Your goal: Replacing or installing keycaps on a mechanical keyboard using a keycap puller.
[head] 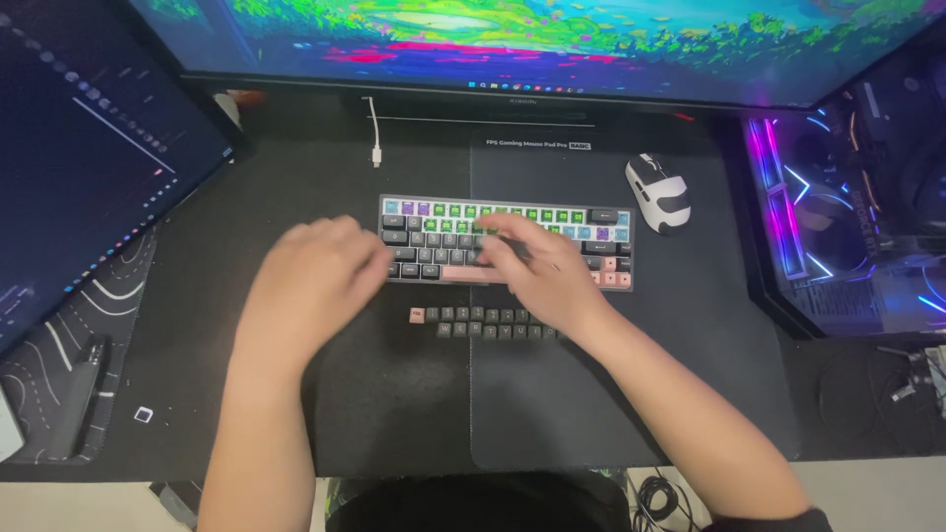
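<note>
On the black desk mat (pixel 394 394), centre, sits a small keyboard (pixel 512 222) with grey, green, blue and pink keycaps. Right hand (pixel 537 266) lies palm-down over its middle rows, fingers bent onto the keys; whether it pinches a cap, cannot tell. Left hand (pixel 310 281) hovers at the keyboard's left edge, fingers loosely curled, blurred, nothing visibly held. Just in front of the keyboard, two short rows of loose keycaps (pixel 483 322) lie on the mat, mostly grey, one pink at the left end. White mouse (pixel 658 192) right of the keyboard, apart. White cable end (pixel 375 153) behind it. Monitor (pixel 532 44) above, second screen (pixel 89 148) at left.
</note>
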